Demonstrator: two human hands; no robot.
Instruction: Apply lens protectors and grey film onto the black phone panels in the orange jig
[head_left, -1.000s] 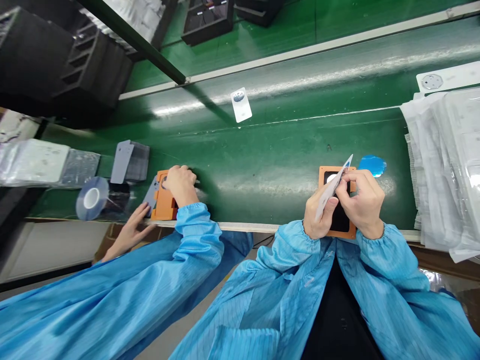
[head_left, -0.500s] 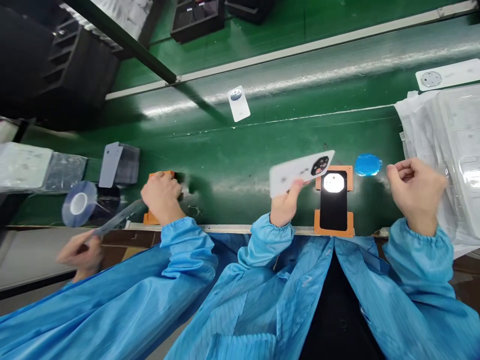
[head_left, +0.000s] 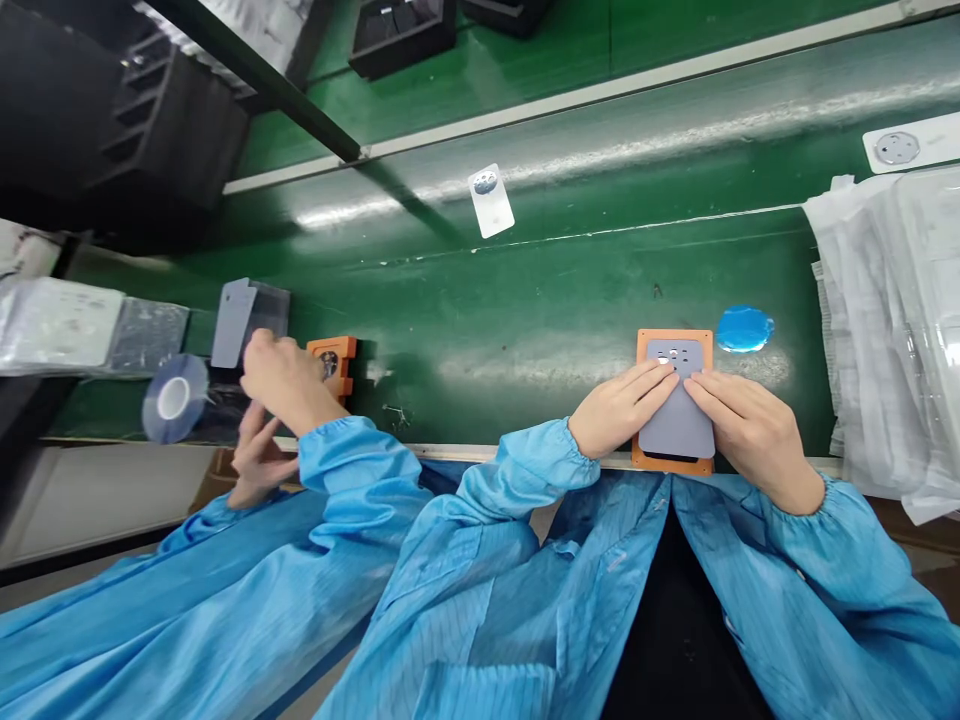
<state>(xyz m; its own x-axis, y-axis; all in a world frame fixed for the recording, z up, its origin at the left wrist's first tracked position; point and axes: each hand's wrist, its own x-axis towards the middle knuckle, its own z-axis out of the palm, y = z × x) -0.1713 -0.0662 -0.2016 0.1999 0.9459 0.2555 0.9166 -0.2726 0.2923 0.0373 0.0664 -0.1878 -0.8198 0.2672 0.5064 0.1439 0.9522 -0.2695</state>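
Grey panel (head_left: 677, 415) lay over orange fixture (head_left: 660, 465)

The grey panel rested at the near edge of the green work surface (head_left: 510, 340), right of the middle, with several small openings toward its far end. The orange fixture showed beyond its far and near ends. The left hand (head_left: 619, 410) came in from the left, its fingers close together and nearly straight, their tips touching the panel near the openings. The right hand (head_left: 750, 430) mirrored it, fingers together, tips on the panel's right side. Both thumbs were hidden, so whether either hand gripped the panel or merely touched it could not be told.

Just right of the fixture lay a blue film (head_left: 745, 329), and farther right a stack of clear sleeves (head_left: 892, 330). A white panel (head_left: 493, 208) lay on the far side. To the left, a co-worker's hands (head_left: 281, 380) were near a second orange fixture (head_left: 341, 350), a stack of grey panels (head_left: 234, 325) and a tape roll (head_left: 159, 415).
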